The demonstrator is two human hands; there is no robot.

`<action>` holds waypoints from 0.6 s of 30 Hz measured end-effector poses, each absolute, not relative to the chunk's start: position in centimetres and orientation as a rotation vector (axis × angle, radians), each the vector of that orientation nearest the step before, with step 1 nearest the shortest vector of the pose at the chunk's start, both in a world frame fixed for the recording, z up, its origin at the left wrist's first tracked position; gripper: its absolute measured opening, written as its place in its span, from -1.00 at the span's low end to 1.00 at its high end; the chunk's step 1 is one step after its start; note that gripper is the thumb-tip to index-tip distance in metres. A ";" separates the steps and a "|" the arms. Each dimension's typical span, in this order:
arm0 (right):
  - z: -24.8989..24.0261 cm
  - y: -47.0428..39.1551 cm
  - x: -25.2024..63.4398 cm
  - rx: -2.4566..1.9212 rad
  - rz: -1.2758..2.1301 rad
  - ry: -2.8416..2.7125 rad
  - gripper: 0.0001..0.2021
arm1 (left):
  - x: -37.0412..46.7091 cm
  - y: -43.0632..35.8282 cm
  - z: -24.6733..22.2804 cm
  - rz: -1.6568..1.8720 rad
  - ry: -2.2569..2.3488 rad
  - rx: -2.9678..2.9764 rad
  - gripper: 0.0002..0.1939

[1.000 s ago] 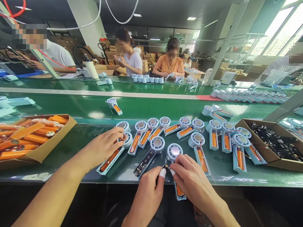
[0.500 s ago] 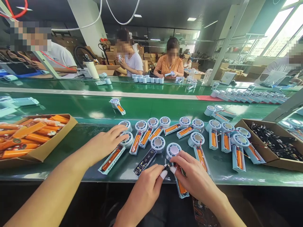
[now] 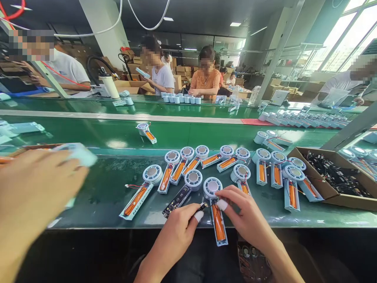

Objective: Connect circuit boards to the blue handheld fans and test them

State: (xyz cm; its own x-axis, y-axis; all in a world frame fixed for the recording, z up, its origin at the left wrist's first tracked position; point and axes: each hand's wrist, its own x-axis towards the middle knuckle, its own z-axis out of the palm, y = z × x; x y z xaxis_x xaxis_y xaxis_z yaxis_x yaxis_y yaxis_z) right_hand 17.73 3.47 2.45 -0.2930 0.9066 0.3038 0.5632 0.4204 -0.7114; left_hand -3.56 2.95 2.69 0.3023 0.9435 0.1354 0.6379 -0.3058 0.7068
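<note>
My left hand [image 3: 181,228] pinches a small black circuit board [image 3: 204,206] between thumb and finger. On its right, my right hand [image 3: 246,210] holds thumb and forefinger together at a thin wire end, beside an opened handheld fan [image 3: 212,188]. That fan lies with its round head away from me; an orange battery [image 3: 219,226] fills its handle, which sticks out over the table edge. Left of it lies another fan [image 3: 193,179] with a black circuit board [image 3: 176,202] over its handle.
A co-worker's blurred hand [image 3: 44,177] holds a pale blue fan part at the left, over a cardboard box. Several opened fans [image 3: 172,157] lie across the green table [image 3: 103,196]. A box of black circuit boards [image 3: 338,173] stands right. Several people sit across the belt.
The co-worker's hand has moved left from the fans, carrying one away. My hands have drawn slightly apart, the board in my left and my right still at the fan's wires.
</note>
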 end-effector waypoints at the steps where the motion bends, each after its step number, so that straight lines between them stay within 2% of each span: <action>1: 2.6 3.2 18.2 -1.259 0.642 -1.955 -0.79 | -3.6 2.8 2.4 0.699 1.401 2.002 -0.67; 7: 2.9 1.1 19.3 -1.357 0.766 -2.114 -0.57 | -3.8 1.9 0.7 0.614 1.482 1.740 -0.55; 13: 3.1 0.6 19.3 -1.566 1.003 -2.012 -0.78 | -3.3 1.6 0.0 0.704 1.423 1.679 -0.54; 18: 3.2 0.9 19.4 -1.490 1.147 -1.887 -0.72 | -3.4 1.4 -0.4 0.779 1.421 1.644 -0.55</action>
State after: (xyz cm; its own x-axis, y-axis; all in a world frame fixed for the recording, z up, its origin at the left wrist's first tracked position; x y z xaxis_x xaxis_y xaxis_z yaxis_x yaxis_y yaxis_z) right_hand 19.36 0.92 3.17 -0.2973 0.9460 -0.1292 0.5501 0.0591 -0.8330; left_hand -3.37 1.38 -0.43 0.1762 0.9829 -0.0537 0.4836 -0.0389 0.8744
